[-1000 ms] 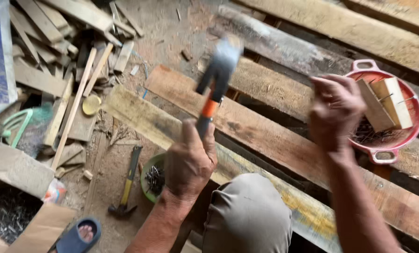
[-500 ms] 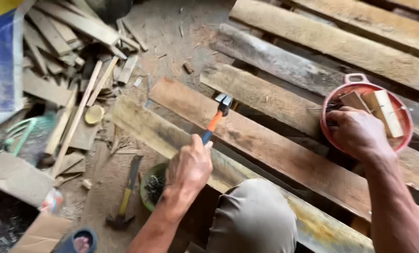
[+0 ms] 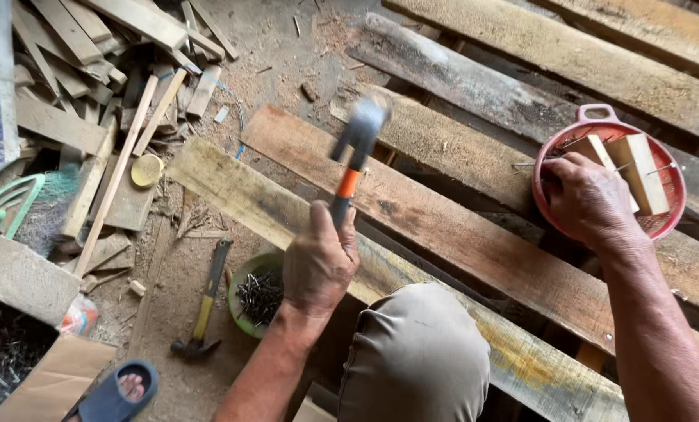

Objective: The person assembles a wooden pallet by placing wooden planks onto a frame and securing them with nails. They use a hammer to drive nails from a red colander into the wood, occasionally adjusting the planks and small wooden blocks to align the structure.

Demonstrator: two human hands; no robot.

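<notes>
- The left hand (image 3: 320,262) held a hammer (image 3: 355,148) above the planks (image 3: 443,227).
- The right hand (image 3: 588,199) lay in a basket (image 3: 670,223) to the right, on the planks.
- A bowl of nails (image 3: 257,293) sat left of the knee (image 3: 416,352), a second hammer (image 3: 203,301) just beside it.

1. A rough carpentry workshop on a dirt floor is shown.
2. Weathered planks (image 3: 474,234) are laid side by side beneath both hands.
3. A hammer (image 3: 355,152) is gripped in the left hand (image 3: 320,262).
4. A green bowl of nails (image 3: 257,295) and a second hammer (image 3: 203,301) are seen just left of that hand.
5. A red basket (image 3: 662,223) with wood blocks is touched by the right hand (image 3: 592,199).
6. Offcuts (image 3: 92,70) and sawdust are heaped well beyond the left hand.
</notes>
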